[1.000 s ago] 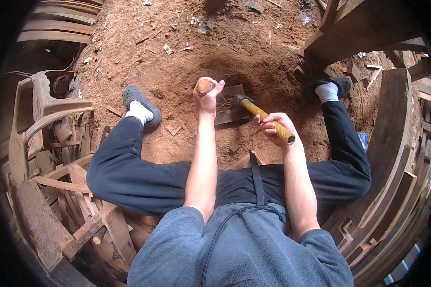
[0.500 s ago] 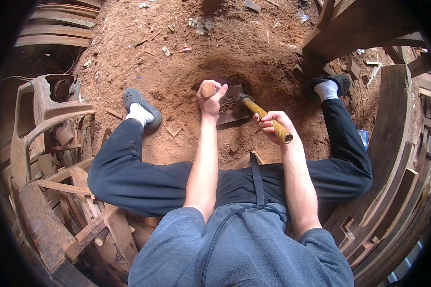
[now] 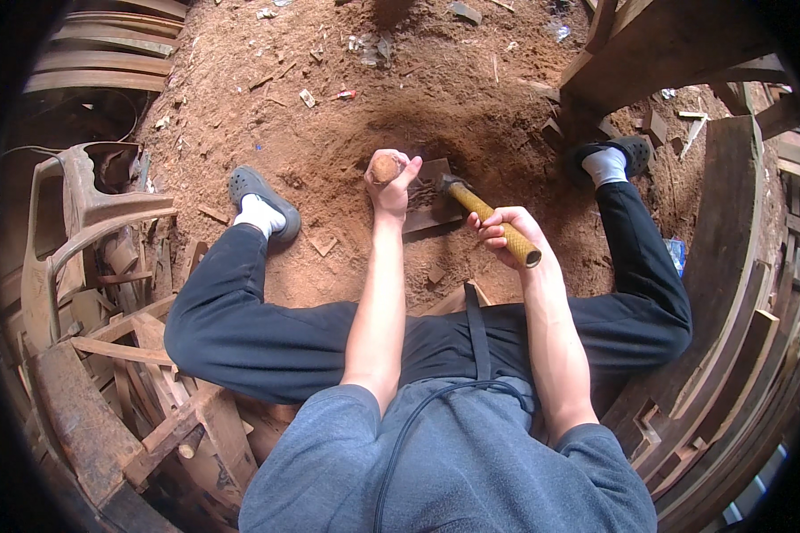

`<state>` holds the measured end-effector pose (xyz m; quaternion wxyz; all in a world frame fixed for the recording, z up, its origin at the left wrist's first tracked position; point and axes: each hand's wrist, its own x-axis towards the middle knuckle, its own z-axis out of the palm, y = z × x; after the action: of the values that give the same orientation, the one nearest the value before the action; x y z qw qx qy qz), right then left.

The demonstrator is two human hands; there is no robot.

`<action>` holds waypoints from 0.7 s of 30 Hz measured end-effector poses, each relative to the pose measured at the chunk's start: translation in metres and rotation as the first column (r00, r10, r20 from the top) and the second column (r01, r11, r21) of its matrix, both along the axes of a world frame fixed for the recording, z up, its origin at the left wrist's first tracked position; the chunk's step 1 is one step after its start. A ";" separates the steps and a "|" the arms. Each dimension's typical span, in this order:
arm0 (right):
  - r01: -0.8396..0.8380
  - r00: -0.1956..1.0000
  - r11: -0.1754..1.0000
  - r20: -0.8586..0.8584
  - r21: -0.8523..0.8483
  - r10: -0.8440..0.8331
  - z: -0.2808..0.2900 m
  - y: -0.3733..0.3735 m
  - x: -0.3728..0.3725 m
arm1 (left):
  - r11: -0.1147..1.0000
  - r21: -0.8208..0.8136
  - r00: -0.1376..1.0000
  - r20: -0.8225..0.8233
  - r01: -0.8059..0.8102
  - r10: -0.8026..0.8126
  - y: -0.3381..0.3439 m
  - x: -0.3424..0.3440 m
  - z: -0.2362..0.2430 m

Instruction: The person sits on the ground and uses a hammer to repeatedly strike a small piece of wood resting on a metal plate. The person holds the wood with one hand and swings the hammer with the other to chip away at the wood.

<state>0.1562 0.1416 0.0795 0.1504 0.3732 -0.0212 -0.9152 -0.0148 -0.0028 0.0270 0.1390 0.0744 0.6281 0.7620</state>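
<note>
My left hand [image 3: 391,197] is closed round a round-ended wooden piece [image 3: 385,168]. Its pale brown end faces up, and the rest is hidden by the hand and whatever lies below. In my right hand [image 3: 508,233] is a hammer [image 3: 476,205] with a yellow textured handle. The fingers wrap the handle near its open dark end. The dark hammer head points away, low beside the left hand, over a flat wooden board [image 3: 432,218] lying in the sawdust. I cannot tell whether the head touches the board.
Sawdust with wood scraps and litter covers the ground [image 3: 240,107]. A dusty chair frame [image 3: 93,213] stands at the left above loose timber offcuts [image 3: 182,435]. Long planks [image 3: 729,266] line the right side, with a heavy beam [image 3: 667,53] at the far right. My clogs [image 3: 280,213] rest either side.
</note>
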 end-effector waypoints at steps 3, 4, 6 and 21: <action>-0.008 1.000 1.000 -0.013 0.013 0.008 0.000 0.000 -0.001 | 0.999 -0.009 0.996 0.070 0.054 -0.053 0.000 -0.001 -0.003; -0.008 1.000 1.000 -0.010 0.010 0.008 0.000 0.001 -0.001 | 0.999 0.008 0.998 0.044 0.052 -0.053 0.000 -0.002 -0.004; -0.008 1.000 1.000 -0.006 0.001 0.008 0.000 0.001 -0.002 | 0.998 -0.018 0.995 0.078 0.063 -0.061 0.000 -0.003 -0.007; -0.297 0.955 0.880 0.101 0.371 0.280 0.012 -0.014 -0.004 | 0.908 -0.130 0.915 -0.019 0.398 -0.403 0.005 -0.011 -0.001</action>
<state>0.1525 0.1275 0.0911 0.2088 0.4147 0.2101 -0.8604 -0.0254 0.0018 0.0258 0.2825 0.2100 0.6485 0.6750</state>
